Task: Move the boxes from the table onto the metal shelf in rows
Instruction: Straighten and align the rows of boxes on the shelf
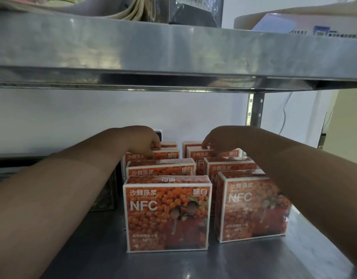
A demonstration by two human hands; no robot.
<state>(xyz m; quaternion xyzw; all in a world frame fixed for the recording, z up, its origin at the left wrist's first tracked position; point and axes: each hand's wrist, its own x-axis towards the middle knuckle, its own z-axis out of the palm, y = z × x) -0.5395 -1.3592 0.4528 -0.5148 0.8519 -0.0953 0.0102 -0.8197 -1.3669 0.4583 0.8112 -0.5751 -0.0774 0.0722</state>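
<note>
Boxes (167,214) in orange print, each lettered NFC, stand upright on the metal shelf (254,262), faces towards me, in two files running from front to back, one box behind the other and a narrow gap between the files. I count four in each file, though the rearmost ones show only their top edges. The person reaches in with both bare forearms. The left grip (151,140) has its fingers curled down over the top edge of the third left box (163,156). The right grip (212,137) does the same on the third right box (222,155), fingertips bent onto its top. The shelf surface is dull grey steel, smudged and faintly reflective, and it lies in shadow. Above it runs the upper shelf (173,47), a broad steel board with a folded lip, carried at the right by a perforated upright post (256,109). On that upper board sit a dark package (195,11) and a pale parcel (294,23) with printed labels. Behind everything is a plain white wall (83,111), and a thin white cable (284,117) hangs beside the post. A dark object (105,190) stands left of the boxes, too dim to identify.
</note>
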